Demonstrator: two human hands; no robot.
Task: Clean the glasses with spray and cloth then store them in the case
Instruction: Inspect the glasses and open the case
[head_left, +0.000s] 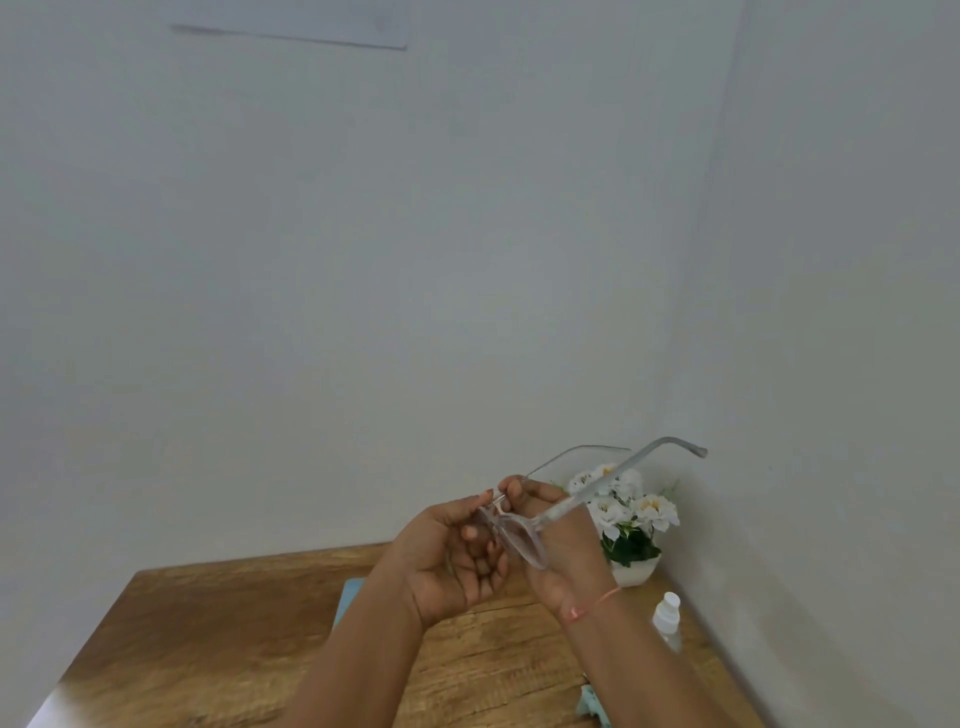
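Clear-framed glasses (524, 540) are held up above the wooden table (208, 634), temples unfolded and pointing away to the upper right. My left hand (452, 561) pinches the frame near the bridge with thumb and forefinger. My right hand (561, 551) grips the frame from behind, fingers curled over its top edge. A small clear spray bottle (666, 618) with a white cap stands on the table at the right. A light blue thing (345, 597), perhaps the cloth or the case, peeks out behind my left forearm. Another pale blue piece (589, 706) shows under my right forearm.
A white pot of white flowers (628, 530) stands in the back right corner of the table, just behind my right hand. Plain walls close in behind and on the right. The table's left edge runs diagonally at the lower left.
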